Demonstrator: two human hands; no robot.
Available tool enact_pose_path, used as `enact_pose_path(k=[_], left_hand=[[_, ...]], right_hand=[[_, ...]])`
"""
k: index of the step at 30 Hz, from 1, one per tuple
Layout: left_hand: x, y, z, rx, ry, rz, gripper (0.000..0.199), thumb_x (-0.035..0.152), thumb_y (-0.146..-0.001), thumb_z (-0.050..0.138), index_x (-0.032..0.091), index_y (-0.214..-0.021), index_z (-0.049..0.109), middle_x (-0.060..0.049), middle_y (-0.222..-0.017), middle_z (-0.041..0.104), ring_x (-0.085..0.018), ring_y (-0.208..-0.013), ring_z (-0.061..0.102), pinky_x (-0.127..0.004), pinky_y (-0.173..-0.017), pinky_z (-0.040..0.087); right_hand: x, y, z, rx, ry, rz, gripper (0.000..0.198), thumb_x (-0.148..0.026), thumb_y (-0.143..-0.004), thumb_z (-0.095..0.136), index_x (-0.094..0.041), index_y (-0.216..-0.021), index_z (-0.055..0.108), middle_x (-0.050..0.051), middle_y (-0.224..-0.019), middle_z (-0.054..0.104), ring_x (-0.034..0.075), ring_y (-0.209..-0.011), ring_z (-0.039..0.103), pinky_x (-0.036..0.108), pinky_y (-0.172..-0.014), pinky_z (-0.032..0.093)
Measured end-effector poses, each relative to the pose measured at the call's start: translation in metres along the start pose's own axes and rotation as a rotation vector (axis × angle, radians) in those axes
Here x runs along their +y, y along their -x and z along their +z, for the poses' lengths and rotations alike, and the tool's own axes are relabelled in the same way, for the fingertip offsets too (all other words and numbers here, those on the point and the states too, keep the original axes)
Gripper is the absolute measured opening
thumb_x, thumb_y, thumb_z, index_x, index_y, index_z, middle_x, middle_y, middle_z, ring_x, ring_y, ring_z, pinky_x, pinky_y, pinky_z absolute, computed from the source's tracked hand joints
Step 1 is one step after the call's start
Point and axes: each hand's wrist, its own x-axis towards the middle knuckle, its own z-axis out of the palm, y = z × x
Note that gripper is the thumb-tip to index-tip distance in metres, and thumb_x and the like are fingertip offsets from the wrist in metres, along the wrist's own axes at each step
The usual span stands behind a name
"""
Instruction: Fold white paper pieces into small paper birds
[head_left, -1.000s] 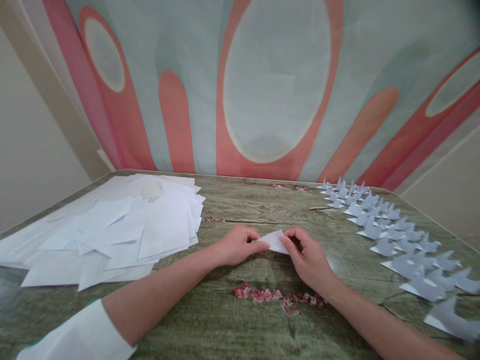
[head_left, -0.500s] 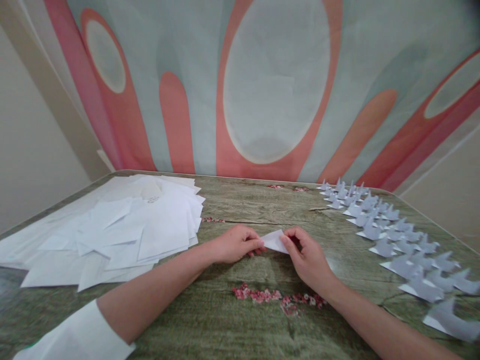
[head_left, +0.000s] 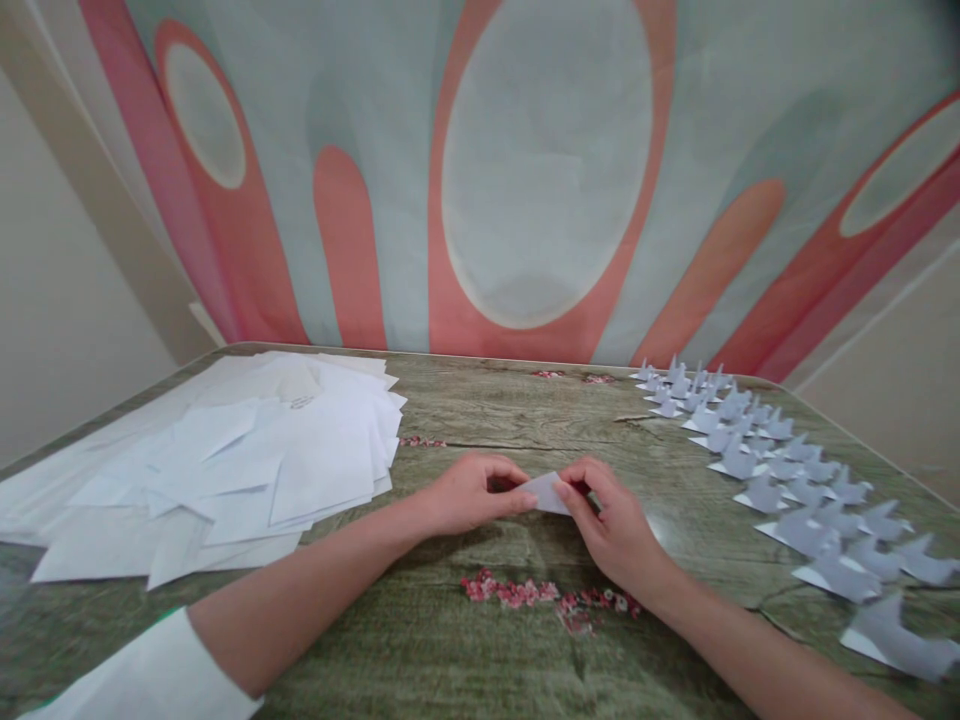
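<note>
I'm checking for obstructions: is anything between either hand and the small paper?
Nothing visible: the left hand and right hand both hold the paper directly. The sheets lie off to the left, the folded figures to the right.

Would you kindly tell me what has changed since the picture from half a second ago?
The left hand has brought its thumb rightward, toward the right hand, and less of the small folded paper shows between them. Both hands still hold it. The paper pile and the folded paper figures stayed put.
</note>
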Motion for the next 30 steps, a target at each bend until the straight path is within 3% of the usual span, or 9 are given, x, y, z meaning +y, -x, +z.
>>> enact_pose_path(k=[5,12,21,30], left_hand=[[0.002,0.002,0.011,0.123,-0.100,-0.057,0.017,0.026,-0.076,0.055,0.012,-0.075,0.064,0.000,-0.068,0.060,-0.010,-0.061,0.050,-0.018,-0.056,0.037],[0.010,0.008,0.013,0.217,-0.357,0.099,0.012,0.022,-0.079,0.054,0.016,-0.077,0.064,0.000,-0.073,0.059,-0.012,-0.070,0.052,-0.020,-0.062,0.037],[0.008,0.012,0.016,0.192,-0.470,0.163,0.010,0.018,-0.080,0.051,0.019,-0.081,0.061,0.000,-0.080,0.059,-0.013,-0.076,0.053,-0.021,-0.068,0.038],[0.012,0.008,0.007,0.174,-0.506,0.105,0.013,0.024,-0.081,0.050,0.018,-0.080,0.062,-0.001,-0.080,0.061,-0.015,-0.075,0.054,-0.021,-0.065,0.037]], right_hand=[[-0.004,0.001,0.001,-0.002,0.016,-0.061,0.013,-0.023,-0.086,0.045,-0.019,-0.075,0.051,0.002,-0.075,0.051,0.016,-0.074,0.046,0.029,-0.067,0.036],[-0.004,0.001,0.002,-0.094,0.065,-0.009,0.006,-0.022,-0.075,0.059,-0.019,-0.075,0.053,0.000,-0.071,0.051,0.015,-0.069,0.046,0.027,-0.064,0.034],[0.000,0.000,0.002,-0.171,0.115,-0.041,0.009,-0.021,-0.078,0.055,-0.020,-0.072,0.062,-0.001,-0.066,0.056,0.015,-0.069,0.050,0.027,-0.066,0.033],[0.001,-0.004,-0.001,-0.164,0.219,-0.005,0.022,-0.030,-0.079,0.056,-0.019,-0.060,0.054,-0.001,-0.060,0.053,0.015,-0.066,0.049,0.027,-0.062,0.033]])
